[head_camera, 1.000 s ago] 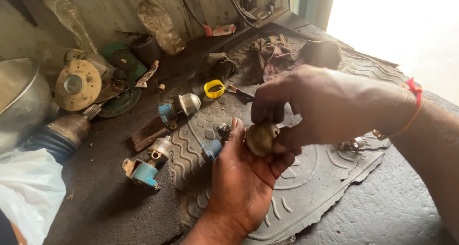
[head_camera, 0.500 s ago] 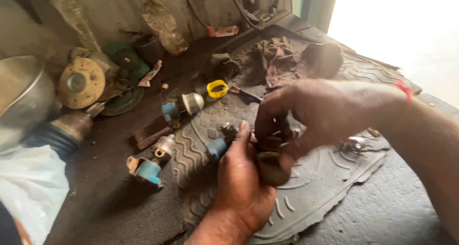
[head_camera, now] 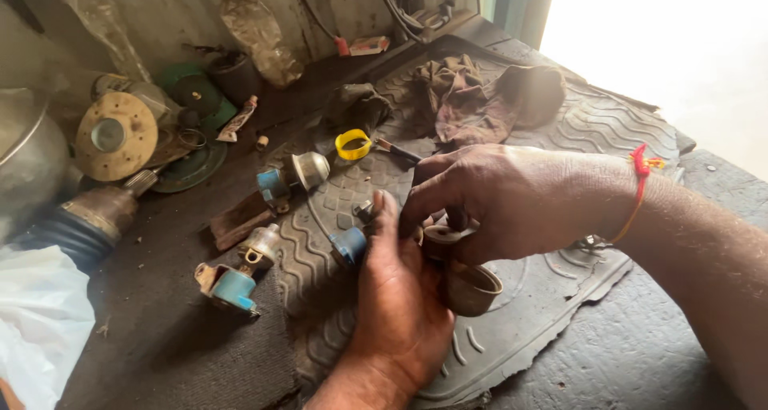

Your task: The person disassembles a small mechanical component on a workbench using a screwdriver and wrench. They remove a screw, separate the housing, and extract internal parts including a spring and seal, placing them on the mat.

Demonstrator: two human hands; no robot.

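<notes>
Both your hands over rubber mat (head_camera: pixel 560 138) middle: left hand (head_camera: pixel 396 298) cradles metal cup (head_camera: pixel 472 286), right hand (head_camera: pixel 512 206) pinches small part on top. Cup looks stiff, greasy, likely slippery; grip outer wall. Blue-capped parts (head_camera: pixel 232 282) lie near mat's left edge.

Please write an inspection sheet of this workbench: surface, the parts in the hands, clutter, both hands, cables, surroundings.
Surface: dark bench, ribbed rubber mat on top, dirty.
Parts in hand: brownish metal cup, open end up, held between both hands.
Clutter: three blue-capped fittings, yellow ring, brown rag, round disc, white plastic bag.
Hands: left hand supports the cup from beneath; right hand grips from above, red thread at wrist.
Cables: wires at the back wall.
Surroundings: stained wall, bright opening at right.
</notes>
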